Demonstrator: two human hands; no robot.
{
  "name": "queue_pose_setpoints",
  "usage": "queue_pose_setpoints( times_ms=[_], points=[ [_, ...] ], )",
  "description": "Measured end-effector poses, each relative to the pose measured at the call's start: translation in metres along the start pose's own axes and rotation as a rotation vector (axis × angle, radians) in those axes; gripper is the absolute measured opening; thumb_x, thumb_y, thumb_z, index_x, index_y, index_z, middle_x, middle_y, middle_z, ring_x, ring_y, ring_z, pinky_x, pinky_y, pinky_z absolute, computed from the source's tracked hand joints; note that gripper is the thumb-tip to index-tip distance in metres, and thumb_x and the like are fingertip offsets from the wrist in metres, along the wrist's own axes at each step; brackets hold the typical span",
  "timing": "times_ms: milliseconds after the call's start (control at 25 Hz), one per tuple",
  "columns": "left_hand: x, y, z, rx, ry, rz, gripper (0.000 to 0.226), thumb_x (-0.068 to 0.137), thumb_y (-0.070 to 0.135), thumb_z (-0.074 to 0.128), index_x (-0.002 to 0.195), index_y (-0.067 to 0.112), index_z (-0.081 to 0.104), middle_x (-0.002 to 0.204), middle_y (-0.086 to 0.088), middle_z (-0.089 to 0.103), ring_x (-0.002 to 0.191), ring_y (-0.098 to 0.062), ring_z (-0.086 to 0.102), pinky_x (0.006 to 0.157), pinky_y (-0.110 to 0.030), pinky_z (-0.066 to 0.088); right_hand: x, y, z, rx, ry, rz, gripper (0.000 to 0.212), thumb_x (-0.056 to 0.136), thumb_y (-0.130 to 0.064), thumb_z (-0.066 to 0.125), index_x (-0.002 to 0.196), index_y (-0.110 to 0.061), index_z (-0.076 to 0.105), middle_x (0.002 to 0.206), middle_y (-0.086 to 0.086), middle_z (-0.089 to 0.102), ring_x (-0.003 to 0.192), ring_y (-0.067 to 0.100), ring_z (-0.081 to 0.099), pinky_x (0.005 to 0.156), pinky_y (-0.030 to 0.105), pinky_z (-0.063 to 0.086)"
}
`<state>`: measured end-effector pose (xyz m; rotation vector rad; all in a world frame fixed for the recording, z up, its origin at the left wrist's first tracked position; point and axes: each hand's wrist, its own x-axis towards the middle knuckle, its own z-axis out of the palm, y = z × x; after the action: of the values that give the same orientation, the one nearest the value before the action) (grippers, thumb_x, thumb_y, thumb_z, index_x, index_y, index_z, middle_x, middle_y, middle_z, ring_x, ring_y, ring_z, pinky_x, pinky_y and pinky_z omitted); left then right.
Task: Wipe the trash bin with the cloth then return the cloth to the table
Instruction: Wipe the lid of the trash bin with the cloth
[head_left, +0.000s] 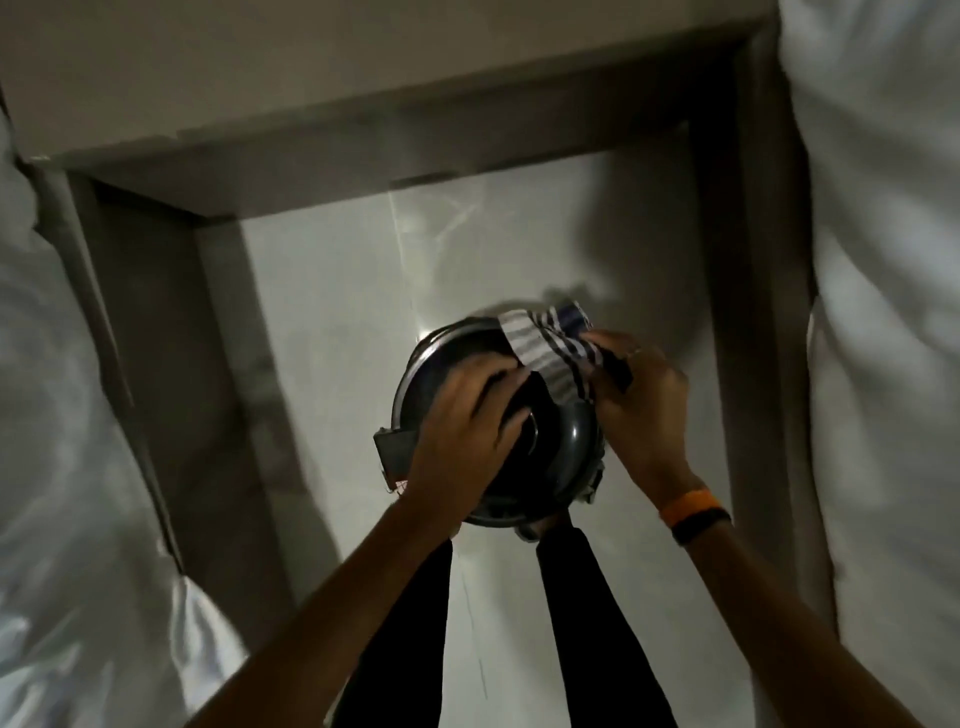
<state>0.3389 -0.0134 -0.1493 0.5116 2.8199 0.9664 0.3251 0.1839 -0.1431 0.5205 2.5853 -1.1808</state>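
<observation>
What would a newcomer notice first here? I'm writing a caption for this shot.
The round dark trash bin at centre frame, standing on the pale floor. The striped cloth lies over its far right rim, gripped by the right hand, while the left hand rests on the bin's top.

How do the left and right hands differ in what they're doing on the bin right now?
The left hand lies flat on the trash bin's dark lid, gripping no cloth; the right hand pinches the striped cloth at the bin's far right edge. The right wrist wears an orange band and a black one; the left wrist is bare. Both hands are over the bin's top.
</observation>
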Motion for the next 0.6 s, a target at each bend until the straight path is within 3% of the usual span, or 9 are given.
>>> queue_pose_setpoints(
  times_ms=[80, 120, 200, 240, 280, 360, 440, 600],
  points=[
    [-0.059, -0.013, 0.025, 0.164, -0.210, 0.099, 0.060, 0.086, 0.040, 0.071, 0.134, 0.005, 0.060, 0.144, -0.017, 0.056, 0.141, -0.034, 0.043, 0.111, -0.052, 0.044, -0.030, 0.025, 0.008, 0.074, 0.023, 0.047, 0.036, 0.095, -0.013, 0.063, 0.129, -0.020, 0.067, 0.125, 0.001, 0.070, 0.111, 0.004, 0.066, 0.100, 0.021, 0.055],
    [-0.085, -0.021, 0.039, 0.299, -0.389, 0.125, 0.084, 0.078, 0.053, 0.075, 0.144, 0.007, 0.051, 0.155, -0.018, 0.045, 0.148, -0.038, 0.033, 0.114, -0.060, 0.038, -0.047, 0.038, 0.015, 0.109, 0.014, 0.065, 0.040, 0.095, -0.015, 0.060, 0.134, -0.023, 0.063, 0.127, -0.001, 0.065, 0.111, -0.004, 0.061, 0.099, 0.012, 0.051],
    [-0.117, -0.038, 0.060, 0.497, -0.628, 0.126, 0.123, 0.063, 0.066, 0.079, 0.160, 0.016, 0.021, 0.169, -0.017, 0.013, 0.155, -0.042, 0.011, 0.119, -0.069, 0.017, -0.068, 0.055, 0.026, 0.142, -0.023, 0.087, 0.050, 0.096, -0.009, 0.057, 0.142, -0.027, 0.056, 0.129, -0.001, 0.055, 0.110, -0.002, 0.055, 0.097, 0.011, 0.051],
    [-0.121, -0.044, 0.066, 0.554, -0.656, 0.133, 0.124, 0.066, 0.059, 0.080, 0.161, 0.020, 0.013, 0.169, -0.017, 0.007, 0.155, -0.043, 0.007, 0.120, -0.070, 0.010, -0.074, 0.061, 0.030, 0.152, -0.037, 0.102, 0.053, 0.096, -0.003, 0.056, 0.143, -0.028, 0.055, 0.129, -0.001, 0.052, 0.112, 0.001, 0.053, 0.097, 0.017, 0.053],
    [-0.123, -0.047, 0.073, 0.599, -0.628, 0.152, 0.110, 0.076, 0.045, 0.076, 0.161, 0.021, 0.012, 0.169, -0.018, 0.008, 0.155, -0.044, 0.008, 0.120, -0.071, 0.008, -0.078, 0.066, 0.033, 0.167, -0.046, 0.106, 0.054, 0.096, 0.000, 0.056, 0.143, -0.027, 0.056, 0.130, -0.002, 0.050, 0.114, 0.001, 0.053, 0.099, 0.023, 0.056],
    [-0.119, -0.053, 0.083, 0.625, -0.475, 0.210, 0.070, 0.094, 0.020, 0.046, 0.160, 0.020, 0.022, 0.166, -0.021, 0.022, 0.153, -0.046, 0.018, 0.119, -0.071, 0.013, -0.082, 0.076, 0.037, 0.235, -0.061, 0.104, 0.047, 0.098, 0.001, 0.055, 0.139, -0.022, 0.060, 0.132, -0.002, 0.049, 0.122, 0.004, 0.054, 0.103, 0.036, 0.058],
    [-0.110, -0.050, 0.080, 0.636, -0.437, 0.226, 0.062, 0.096, 0.016, 0.028, 0.157, 0.016, 0.030, 0.162, -0.024, 0.030, 0.150, -0.048, 0.024, 0.116, -0.074, 0.019, -0.080, 0.076, 0.033, 0.350, -0.073, 0.107, 0.038, 0.101, -0.001, 0.053, 0.133, -0.019, 0.063, 0.135, 0.006, 0.049, 0.128, 0.018, 0.056, 0.104, 0.048, 0.057],
    [-0.055, -0.032, 0.049, 0.653, -0.424, 0.187, 0.084, 0.083, 0.034, 0.067, 0.156, 0.011, 0.031, 0.162, -0.023, 0.031, 0.149, -0.047, 0.028, 0.111, -0.074, 0.027, -0.069, 0.065, 0.010, 0.511, -0.040, 0.064, 0.035, 0.102, 0.003, 0.049, 0.132, -0.010, 0.061, 0.134, 0.021, 0.048, 0.129, 0.033, 0.056, 0.107, 0.056, 0.053]
  ],
)
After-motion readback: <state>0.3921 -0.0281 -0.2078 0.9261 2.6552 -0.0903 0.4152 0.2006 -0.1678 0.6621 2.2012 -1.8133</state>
